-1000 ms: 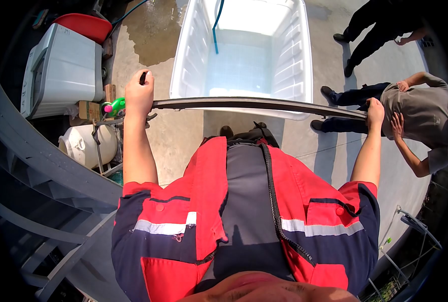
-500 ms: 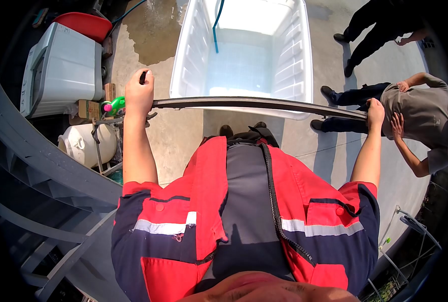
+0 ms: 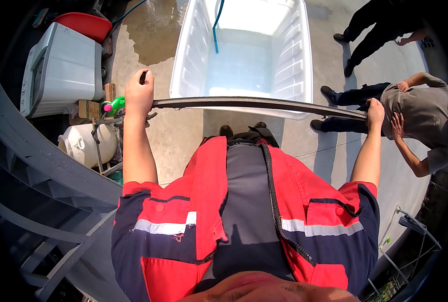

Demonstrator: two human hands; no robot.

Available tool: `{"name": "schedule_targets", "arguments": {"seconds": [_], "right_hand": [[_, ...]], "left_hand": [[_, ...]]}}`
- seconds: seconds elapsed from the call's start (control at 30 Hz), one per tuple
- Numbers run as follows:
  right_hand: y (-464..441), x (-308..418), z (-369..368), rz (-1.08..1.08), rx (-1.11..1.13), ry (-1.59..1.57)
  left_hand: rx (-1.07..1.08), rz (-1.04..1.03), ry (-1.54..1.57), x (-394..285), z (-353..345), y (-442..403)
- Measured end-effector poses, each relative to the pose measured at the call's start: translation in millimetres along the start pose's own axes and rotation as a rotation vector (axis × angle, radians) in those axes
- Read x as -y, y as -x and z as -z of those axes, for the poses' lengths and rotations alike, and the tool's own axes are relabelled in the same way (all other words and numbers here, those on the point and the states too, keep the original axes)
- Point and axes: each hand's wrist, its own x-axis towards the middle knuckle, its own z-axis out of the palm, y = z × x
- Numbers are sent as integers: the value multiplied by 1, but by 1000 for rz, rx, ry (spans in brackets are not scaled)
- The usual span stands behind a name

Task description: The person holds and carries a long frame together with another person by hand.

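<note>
My left hand (image 3: 139, 95) was closed round the dark strip (image 3: 264, 103) near one end, my right hand (image 3: 375, 115) clenched at the other. It spanned the upper middle, passing over the white tub's (image 3: 293, 65) near edge in view. It looked stiff, slightly springy, probably light, best gripped at both ends.
</note>
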Motion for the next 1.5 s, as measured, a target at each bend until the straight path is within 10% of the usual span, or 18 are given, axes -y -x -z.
{"name": "schedule_targets", "arguments": {"seconds": [1.5], "right_hand": [[-3,1,0,-3,26,7]], "left_hand": [[27,-108,-181,-18,4,2]]}}
